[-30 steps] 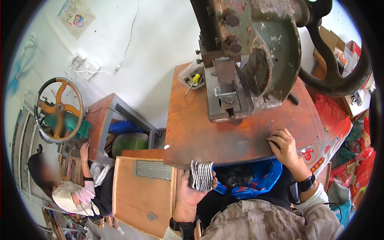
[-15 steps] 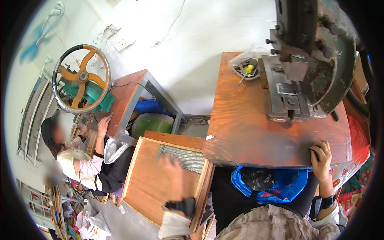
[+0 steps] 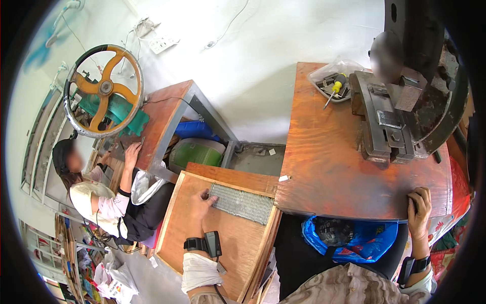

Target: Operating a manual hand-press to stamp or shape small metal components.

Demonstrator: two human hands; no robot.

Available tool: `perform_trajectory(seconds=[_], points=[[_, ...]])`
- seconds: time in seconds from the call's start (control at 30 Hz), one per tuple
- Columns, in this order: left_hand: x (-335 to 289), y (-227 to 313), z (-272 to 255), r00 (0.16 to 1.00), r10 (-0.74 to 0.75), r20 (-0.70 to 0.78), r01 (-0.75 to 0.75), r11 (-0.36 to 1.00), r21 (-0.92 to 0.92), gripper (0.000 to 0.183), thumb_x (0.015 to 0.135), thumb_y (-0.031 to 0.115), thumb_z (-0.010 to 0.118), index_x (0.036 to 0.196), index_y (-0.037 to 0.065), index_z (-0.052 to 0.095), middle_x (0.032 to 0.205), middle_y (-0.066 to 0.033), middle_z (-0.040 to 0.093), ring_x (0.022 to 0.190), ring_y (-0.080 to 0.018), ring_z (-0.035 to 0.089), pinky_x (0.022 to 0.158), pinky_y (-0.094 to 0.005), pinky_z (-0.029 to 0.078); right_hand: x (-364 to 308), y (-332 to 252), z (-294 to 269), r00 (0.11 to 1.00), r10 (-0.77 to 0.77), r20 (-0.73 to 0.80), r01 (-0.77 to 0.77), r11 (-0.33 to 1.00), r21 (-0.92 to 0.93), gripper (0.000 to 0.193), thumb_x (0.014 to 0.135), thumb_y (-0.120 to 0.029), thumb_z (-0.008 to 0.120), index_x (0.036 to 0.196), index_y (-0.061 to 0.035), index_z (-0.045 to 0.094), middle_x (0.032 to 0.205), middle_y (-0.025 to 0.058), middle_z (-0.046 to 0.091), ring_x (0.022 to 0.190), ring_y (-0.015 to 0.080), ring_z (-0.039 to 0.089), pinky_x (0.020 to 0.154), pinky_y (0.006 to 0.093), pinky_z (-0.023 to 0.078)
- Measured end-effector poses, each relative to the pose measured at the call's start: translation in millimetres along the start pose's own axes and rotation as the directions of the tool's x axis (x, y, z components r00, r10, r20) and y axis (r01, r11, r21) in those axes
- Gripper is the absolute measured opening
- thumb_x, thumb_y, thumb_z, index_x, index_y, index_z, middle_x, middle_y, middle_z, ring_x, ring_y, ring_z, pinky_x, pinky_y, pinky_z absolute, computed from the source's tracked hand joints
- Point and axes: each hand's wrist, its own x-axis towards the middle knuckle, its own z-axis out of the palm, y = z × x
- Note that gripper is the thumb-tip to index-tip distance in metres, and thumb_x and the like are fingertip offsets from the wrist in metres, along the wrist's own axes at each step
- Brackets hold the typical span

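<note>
My left hand (image 3: 201, 205) is over the shallow wooden tray (image 3: 195, 243) at lower middle. Its thumb and fingers are bent together at the left end of a packed block of small grey metal pieces (image 3: 243, 203). Whether a piece is between the fingertips cannot be made out. My right hand (image 3: 419, 207) rests at the front right edge of the wooden worktable (image 3: 324, 167), fingers curled, with nothing visible in them. Behind it stands a dark metal press (image 3: 405, 93); a small shiny plate (image 3: 390, 118) lies on its bed.
A clear plastic container (image 3: 324, 76) holds metal parts and a yellow-handled screwdriver (image 3: 336, 87). A blue bag (image 3: 374, 243) hangs below the worktable's front edge. To the left, another person (image 3: 96, 202) sits at a bench beneath a large yellow-spoked handwheel (image 3: 105, 88).
My left hand, blurred before, has moved slightly left to the end of the metal pieces. My right hand stays at the table edge. The view has shifted, so the press appears further right.
</note>
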Motion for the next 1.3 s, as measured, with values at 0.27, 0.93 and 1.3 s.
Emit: perform_trajectory(seconds=[0.27, 0.93, 1.3], points=[[18.4, -1.6, -10.8, 0.981, -0.104, 0.162, 0.105, 0.994, 0.0, 0.056, 0.068, 0.01, 0.081, 0.117, -0.006, 0.058, 0.103, -0.0194, 0.065, 0.089, -0.0239, 0.064, 0.079, -0.0322, 0.052, -2.1, 1.9, 1.9, 1.0, 0.014, -0.008, -0.014, 1.0, -0.026, 0.014, 0.071, 0.01, 0.057, 0.083, 0.0037, 0.055, 0.086, 0.0168, 0.053, 0.082, 0.0331, 0.053, 0.074, 0.0387, 0.044], [-3.7, 38.4, -7.1, 0.967, -0.239, 0.086, 0.254, 0.921, -0.294, 0.045, 0.066, 0.008, 0.071, 0.106, -0.01, 0.061, 0.093, -0.0139, 0.066, 0.079, -0.0231, 0.064, 0.071, -0.0328, 0.052, 4.3, -3.1, -2.8, 0.998, -0.015, -0.059, 0.011, 0.997, -0.072, 0.017, 0.064, 0.005, 0.063, 0.08, -0.0008, 0.06, 0.085, 0.0145, 0.058, 0.08, 0.0335, 0.056, 0.07, 0.0407, 0.047], [-50.5, 389.9, 122.1, 0.783, 0.391, 0.484, -0.186, 0.889, -0.418, 0.036, 0.069, 0.001, 0.068, 0.102, -0.012, 0.062, 0.087, -0.0102, 0.065, 0.074, -0.0164, 0.061, 0.066, -0.0283, 0.048, -0.4, 5.8, -11.8, 0.998, -0.017, -0.058, 0.013, 0.997, -0.075, 0.016, 0.066, -0.007, 0.068, 0.082, -0.007, 0.064, 0.088, 0.0065, 0.06, 0.083, 0.026, 0.057, 0.07, 0.0364, 0.046]])
